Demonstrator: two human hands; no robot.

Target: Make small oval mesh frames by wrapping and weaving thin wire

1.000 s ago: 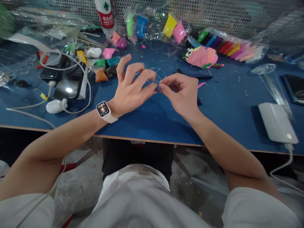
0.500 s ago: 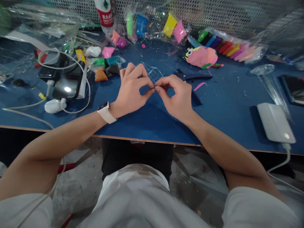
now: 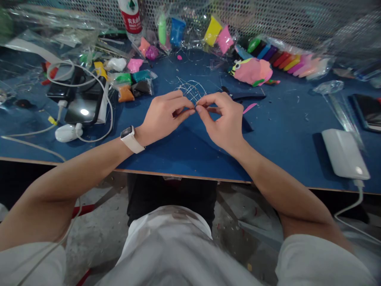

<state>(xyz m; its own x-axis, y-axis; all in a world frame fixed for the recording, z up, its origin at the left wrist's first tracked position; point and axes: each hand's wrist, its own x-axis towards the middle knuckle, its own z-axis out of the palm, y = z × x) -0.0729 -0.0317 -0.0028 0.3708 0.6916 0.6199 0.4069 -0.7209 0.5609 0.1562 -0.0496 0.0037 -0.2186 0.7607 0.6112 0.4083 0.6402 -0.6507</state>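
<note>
A small frame of thin silvery wire [image 3: 193, 89], bent into curved, crossing strands, stands just beyond my fingertips above the blue table. My left hand [image 3: 168, 113] pinches the near end of the wire between thumb and forefinger. Right beside it, my right hand [image 3: 222, 119] pinches the same end, the fingertips of both hands almost touching. The exact spot where the wire is gripped is hidden by the fingers. Behind my right hand lie dark-handled pliers [image 3: 248, 96] and a pink sliver [image 3: 250, 107].
A pink clay fish [image 3: 251, 70] lies beyond the pliers. Clay packets [image 3: 126, 93] and a bottle [image 3: 131, 18] are at the back left. Phones with cables [image 3: 83, 107] lie left, a white power bank [image 3: 345, 154] right. The table's edge [image 3: 184, 176] runs before me.
The raised fingers of my left hand have come down and curled in. More of the wire frame shows between my hands, which stay pinched at nearly the same place.
</note>
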